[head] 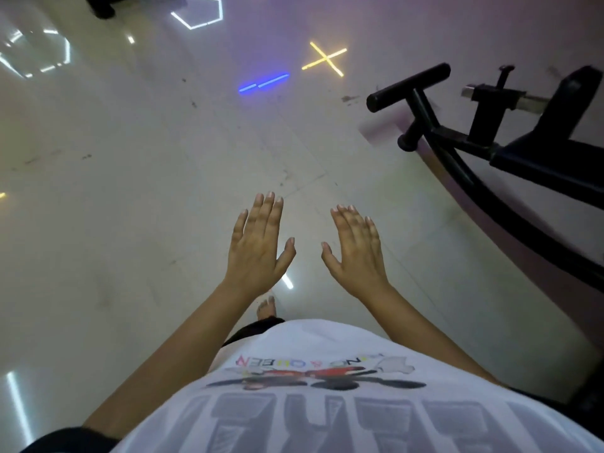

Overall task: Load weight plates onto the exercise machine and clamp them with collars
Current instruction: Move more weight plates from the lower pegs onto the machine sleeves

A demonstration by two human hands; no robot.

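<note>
My left hand and my right hand are stretched out flat over the floor, palms down, fingers apart, holding nothing. The black exercise machine stands at the right, well away from both hands. A black T-shaped foot bar sticks out of it toward the left. A short metal peg shows near its top right. No weight plate or collar is in view.
The glossy pale tiled floor fills most of the view and mirrors ceiling lights: a blue bar, a yellow cross, white hexagons. A dark object sits at the far top left. My bare foot shows below the left hand.
</note>
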